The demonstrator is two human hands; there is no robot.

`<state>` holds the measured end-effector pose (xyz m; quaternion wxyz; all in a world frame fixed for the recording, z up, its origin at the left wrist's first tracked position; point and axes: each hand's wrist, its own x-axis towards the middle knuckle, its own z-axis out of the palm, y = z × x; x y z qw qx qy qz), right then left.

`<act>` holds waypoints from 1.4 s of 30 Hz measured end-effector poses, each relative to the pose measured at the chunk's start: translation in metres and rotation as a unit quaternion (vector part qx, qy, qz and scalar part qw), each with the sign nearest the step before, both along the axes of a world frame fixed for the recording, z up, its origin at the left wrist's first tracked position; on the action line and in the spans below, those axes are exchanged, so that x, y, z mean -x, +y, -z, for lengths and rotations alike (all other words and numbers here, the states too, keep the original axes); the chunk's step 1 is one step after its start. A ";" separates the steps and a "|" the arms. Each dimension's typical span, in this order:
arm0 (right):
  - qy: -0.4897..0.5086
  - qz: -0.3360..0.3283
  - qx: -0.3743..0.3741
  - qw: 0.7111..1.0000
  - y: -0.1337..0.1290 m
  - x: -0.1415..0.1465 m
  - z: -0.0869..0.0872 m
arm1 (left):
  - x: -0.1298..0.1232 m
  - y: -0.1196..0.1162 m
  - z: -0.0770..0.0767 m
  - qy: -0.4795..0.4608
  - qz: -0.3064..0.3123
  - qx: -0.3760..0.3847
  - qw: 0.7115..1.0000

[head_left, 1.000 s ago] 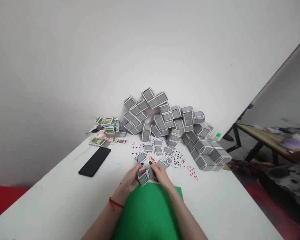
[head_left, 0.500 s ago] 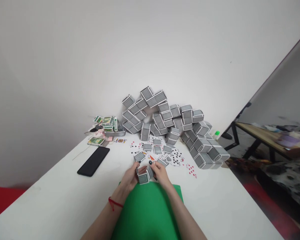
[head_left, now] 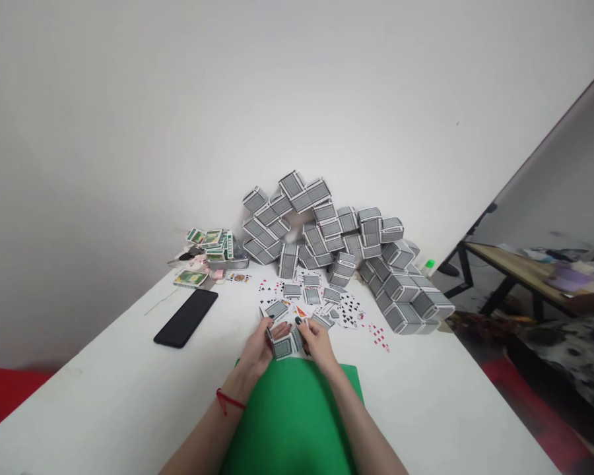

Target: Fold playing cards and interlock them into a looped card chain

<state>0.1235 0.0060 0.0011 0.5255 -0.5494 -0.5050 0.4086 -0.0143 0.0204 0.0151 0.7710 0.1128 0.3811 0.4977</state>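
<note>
Between my hands, at the table's front edge, are folded grey-backed playing cards [head_left: 282, 347] joined at angles. My left hand [head_left: 258, 346] is closed on their left side, thumb on top and fingers behind. Pinched on the right side is a card flap, held by my right hand [head_left: 317, 340]. The fingers partly hide how the cards fit together. Just beyond lie loose playing cards [head_left: 311, 296], some face down and some face up, including black-suit cards [head_left: 349, 310] and red-suit cards [head_left: 377, 335].
Folded-card boxes [head_left: 327, 227] stand stacked along the wall. At the left are a black phone [head_left: 186, 319], green card packs [head_left: 218, 244] and a pink item [head_left: 198, 264]. A green-capped bottle [head_left: 429, 264] stands behind the right stack. Another table [head_left: 515, 260] is at the right.
My left hand has shifted slightly and its fingers are a little further apart behind the cards. The right hand keeps its pinch. The stacked boxes have not moved.
</note>
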 end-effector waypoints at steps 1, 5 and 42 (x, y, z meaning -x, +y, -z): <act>0.001 0.000 0.011 1.000 0.000 0.000 0.000 | 0.000 0.000 -0.001 -0.003 -0.009 0.000 1.000; -0.026 0.009 0.006 1.000 -0.002 -0.001 -0.004 | 0.000 0.000 -0.002 -0.007 -0.036 0.010 0.999; 0.278 -0.057 0.110 0.953 -0.033 0.045 -0.005 | 0.007 0.001 -0.001 0.200 -0.248 -0.083 0.944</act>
